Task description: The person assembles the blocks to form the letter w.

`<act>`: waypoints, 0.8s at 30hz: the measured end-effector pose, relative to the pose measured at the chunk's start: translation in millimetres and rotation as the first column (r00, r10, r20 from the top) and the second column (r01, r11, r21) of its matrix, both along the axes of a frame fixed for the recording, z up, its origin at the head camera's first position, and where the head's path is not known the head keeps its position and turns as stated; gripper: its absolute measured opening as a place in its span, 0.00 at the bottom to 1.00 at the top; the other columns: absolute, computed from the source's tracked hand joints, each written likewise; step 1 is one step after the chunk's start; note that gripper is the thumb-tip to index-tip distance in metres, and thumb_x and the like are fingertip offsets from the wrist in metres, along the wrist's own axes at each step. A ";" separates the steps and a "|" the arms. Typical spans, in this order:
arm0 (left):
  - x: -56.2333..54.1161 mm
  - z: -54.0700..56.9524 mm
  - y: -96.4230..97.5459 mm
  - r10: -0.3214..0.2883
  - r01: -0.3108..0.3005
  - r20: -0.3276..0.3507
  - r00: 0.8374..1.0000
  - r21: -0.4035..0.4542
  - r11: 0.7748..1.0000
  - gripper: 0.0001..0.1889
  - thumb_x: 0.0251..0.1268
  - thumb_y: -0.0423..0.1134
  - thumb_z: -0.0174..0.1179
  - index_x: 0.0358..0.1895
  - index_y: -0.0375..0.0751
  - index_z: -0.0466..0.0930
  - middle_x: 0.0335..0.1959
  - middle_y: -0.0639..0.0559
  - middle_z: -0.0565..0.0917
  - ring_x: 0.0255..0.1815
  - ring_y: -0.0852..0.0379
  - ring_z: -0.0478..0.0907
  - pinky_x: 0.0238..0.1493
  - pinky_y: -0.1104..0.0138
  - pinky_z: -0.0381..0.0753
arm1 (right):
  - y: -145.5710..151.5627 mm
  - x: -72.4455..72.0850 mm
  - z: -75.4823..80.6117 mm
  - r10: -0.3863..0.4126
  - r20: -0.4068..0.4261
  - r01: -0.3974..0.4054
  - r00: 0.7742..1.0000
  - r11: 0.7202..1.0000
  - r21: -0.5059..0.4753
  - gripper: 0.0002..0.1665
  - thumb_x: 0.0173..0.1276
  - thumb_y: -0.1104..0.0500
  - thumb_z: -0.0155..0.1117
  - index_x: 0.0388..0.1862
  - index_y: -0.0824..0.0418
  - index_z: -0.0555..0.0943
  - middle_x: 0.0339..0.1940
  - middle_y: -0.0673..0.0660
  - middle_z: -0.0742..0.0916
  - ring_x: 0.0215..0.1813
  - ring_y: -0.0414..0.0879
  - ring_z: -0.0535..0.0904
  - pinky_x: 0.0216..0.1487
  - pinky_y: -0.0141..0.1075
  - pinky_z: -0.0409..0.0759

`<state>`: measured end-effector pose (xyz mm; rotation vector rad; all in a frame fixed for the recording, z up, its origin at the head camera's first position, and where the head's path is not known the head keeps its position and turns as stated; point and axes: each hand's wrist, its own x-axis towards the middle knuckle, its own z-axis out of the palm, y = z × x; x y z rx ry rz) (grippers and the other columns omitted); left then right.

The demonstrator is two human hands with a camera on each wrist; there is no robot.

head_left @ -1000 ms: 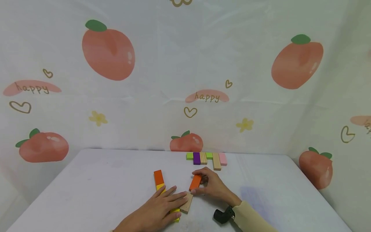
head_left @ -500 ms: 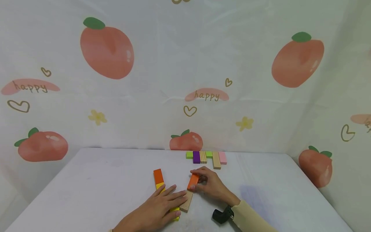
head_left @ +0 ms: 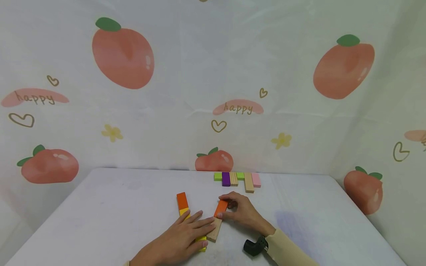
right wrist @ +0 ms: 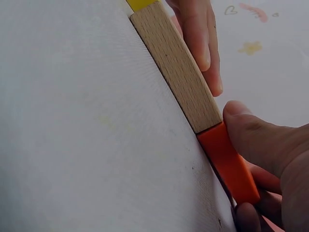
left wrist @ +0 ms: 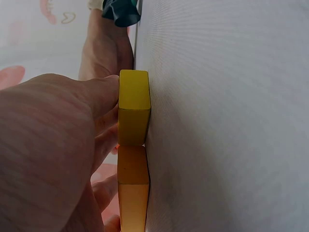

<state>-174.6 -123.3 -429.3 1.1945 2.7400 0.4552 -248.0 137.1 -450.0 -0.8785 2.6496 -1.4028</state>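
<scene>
My right hand (head_left: pixel 241 210) pinches an orange block (head_left: pixel 221 208) between thumb and fingers. One end of that block meets the far end of a plain wooden block (right wrist: pixel 178 67), both flat on the table. Over the middle of the arrangement lies my left hand (head_left: pixel 183 234), palm down with fingers spread, two fingertips on the wooden block's edge. Beneath it a yellow block (left wrist: pixel 134 106) shows by the thumb, end to end with an amber block (left wrist: pixel 133 193). Beyond its fingers, another yellow block (head_left: pixel 184 213) adjoins a red-orange block (head_left: pixel 182 201). The palm hides what lies between.
Along the table's (head_left: pixel 106 218) back edge stands a row of blocks: light green, purple (head_left: pixel 226 179), striped, green, a longer wooden one (head_left: pixel 249 183) and pink (head_left: pixel 256 180). A black wrist device (head_left: pixel 255 246) sits at the right sleeve. A fruit-print cloth (head_left: pixel 186 74) hangs behind.
My right hand has shifted the orange block slightly left, lining it up with the wooden block's end. The left hand stays where it was.
</scene>
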 end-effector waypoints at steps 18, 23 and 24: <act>0.4 0.4 -0.5 0.006 -0.005 0.014 1.000 -0.007 1.000 0.28 0.80 0.61 0.42 0.77 0.59 0.66 0.77 0.66 0.64 0.79 0.45 0.57 0.72 0.34 0.56 | 1.6 -2.8 -1.4 -0.028 0.047 0.028 0.998 1.000 -0.002 0.25 0.67 0.52 0.73 0.59 0.63 0.84 0.51 0.52 0.87 0.45 0.42 0.80 0.49 0.31 0.81; 2.9 0.3 -0.4 -0.013 0.014 -0.052 0.999 0.015 1.000 0.28 0.81 0.59 0.42 0.77 0.56 0.68 0.76 0.64 0.66 0.79 0.44 0.59 0.71 0.35 0.57 | 5.8 -6.3 -2.9 -0.044 0.084 0.049 0.995 0.998 -0.051 0.22 0.71 0.53 0.70 0.59 0.64 0.83 0.52 0.54 0.88 0.47 0.45 0.82 0.50 0.30 0.81; 3.5 0.4 -0.5 -0.016 0.017 -0.065 0.998 0.018 1.000 0.27 0.82 0.59 0.42 0.76 0.56 0.68 0.76 0.63 0.67 0.78 0.44 0.59 0.71 0.35 0.58 | 6.6 -6.7 -2.2 -0.051 0.090 0.057 0.995 0.997 -0.061 0.22 0.71 0.54 0.69 0.59 0.65 0.83 0.52 0.55 0.88 0.48 0.46 0.82 0.52 0.32 0.82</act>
